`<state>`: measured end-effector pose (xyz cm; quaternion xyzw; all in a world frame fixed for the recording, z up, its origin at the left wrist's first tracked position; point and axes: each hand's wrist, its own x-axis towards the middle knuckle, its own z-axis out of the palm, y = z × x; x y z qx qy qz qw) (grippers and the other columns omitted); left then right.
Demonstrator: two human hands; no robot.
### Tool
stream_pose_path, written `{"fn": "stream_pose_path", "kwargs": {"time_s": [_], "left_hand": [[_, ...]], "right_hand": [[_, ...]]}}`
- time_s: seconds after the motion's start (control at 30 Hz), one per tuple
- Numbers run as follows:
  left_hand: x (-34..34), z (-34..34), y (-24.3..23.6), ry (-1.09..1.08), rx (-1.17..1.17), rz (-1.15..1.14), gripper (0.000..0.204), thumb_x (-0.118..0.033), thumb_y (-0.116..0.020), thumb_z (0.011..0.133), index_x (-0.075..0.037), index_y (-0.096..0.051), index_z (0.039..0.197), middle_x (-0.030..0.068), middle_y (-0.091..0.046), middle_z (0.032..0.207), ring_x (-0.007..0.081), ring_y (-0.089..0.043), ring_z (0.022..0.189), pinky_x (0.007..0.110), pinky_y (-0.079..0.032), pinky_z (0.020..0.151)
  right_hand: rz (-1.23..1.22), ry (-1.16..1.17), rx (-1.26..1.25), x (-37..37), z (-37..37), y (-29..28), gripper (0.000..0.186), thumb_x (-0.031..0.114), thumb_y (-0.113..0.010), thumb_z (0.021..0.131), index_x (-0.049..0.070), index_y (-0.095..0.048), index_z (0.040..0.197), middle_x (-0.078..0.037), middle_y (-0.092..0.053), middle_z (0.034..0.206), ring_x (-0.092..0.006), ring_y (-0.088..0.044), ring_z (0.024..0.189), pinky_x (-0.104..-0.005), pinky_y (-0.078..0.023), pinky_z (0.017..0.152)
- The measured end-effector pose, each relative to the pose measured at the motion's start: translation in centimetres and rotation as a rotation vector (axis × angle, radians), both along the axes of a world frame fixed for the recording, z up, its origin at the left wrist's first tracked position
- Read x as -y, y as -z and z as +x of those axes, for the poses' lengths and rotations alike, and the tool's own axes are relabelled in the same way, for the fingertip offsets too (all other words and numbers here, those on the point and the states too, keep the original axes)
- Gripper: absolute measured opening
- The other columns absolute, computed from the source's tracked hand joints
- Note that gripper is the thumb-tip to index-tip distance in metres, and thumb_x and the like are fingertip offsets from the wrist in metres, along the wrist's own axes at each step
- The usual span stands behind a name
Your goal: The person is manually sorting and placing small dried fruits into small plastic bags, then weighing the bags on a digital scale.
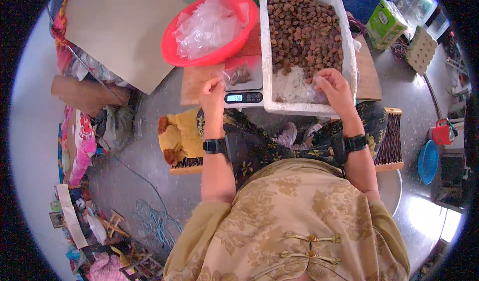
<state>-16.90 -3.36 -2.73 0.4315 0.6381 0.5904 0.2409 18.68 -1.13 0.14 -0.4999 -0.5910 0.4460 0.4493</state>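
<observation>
Sitting low at a wooden tabletop (193,87), this person has a tan floral jacket (294,196) with knotted button loops, which fills the bottom of the view. Past that there are dark flowered trousers (254,154), and just beside them on the left a yellow plush cushion (174,131) with brown tufts. Both wrists have a black band on.

Now the hands. The left hand (212,95) has its fingers pinched together on the edge of a clear plastic bag (242,74) with some dark brown stuff in it, and that bag is lying on a small digital scale (253,85) with a lit display. The right hand (335,92) is over the near right part of a white foam box (305,109), fingers curled in and thumb close to them. There's something see-through right by the fingertips, but it's too blurry to tell if it's actually gripped.

The box is mostly full of small round brown dried fruits (305,31), with a bare patch at the near end. Left of it sits a red plastic basin (174,56) heaped with clear plastic bags (207,26). Further off to the right: a green packet (386,24) and a molded egg tray (422,50).
</observation>
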Motion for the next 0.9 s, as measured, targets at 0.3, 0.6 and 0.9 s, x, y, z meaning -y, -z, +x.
{"fn": "stream_pose_path", "kwargs": {"time_s": [0.3,0.6,0.9], "left_hand": [[-1.8,-1.7,3.0,0.032,-0.264,-0.031,0.026,-0.018,-0.068,0.088,0.002,-0.071,0.105,0.0102,-0.071,0.089,0.0169,-0.065,0.083,0.03,-0.05,0.077],[-2.3,-1.0,2.4,0.089,-0.199,-0.11,0.03,-0.018,-0.069,0.086,0.002,-0.07,0.108,0.0121,-0.071,0.09,0.0186,-0.065,0.081,0.031,-0.051,0.076],[-2.4,-0.6,2.5,0.035,-0.202,-0.087,0.029,-0.018,-0.068,0.088,0.003,-0.07,0.107,0.0102,-0.071,0.091,0.0135,-0.064,0.082,0.028,-0.05,0.076]], "right_hand": [[-0.006,-0.006,-0.039,0.0,-0.2,-0.1,0.014,0.015,-0.064,0.095,0.004,-0.061,0.103,-0.001,-0.063,0.083,-0.0099,-0.063,0.077,-0.0254,-0.05,0.068],[-0.011,0.005,-0.001,-0.1,0.0,0.1,0.014,0.014,-0.065,0.094,0.004,-0.062,0.103,-0.001,-0.063,0.083,-0.0097,-0.062,0.076,-0.025,-0.049,0.067],[-0.02,0.003,-0.054,-0.3,-0.1,0.7,0.014,0.014,-0.066,0.093,0.004,-0.063,0.103,-0.001,-0.064,0.085,-0.0097,-0.063,0.077,-0.0242,-0.049,0.066]]}}
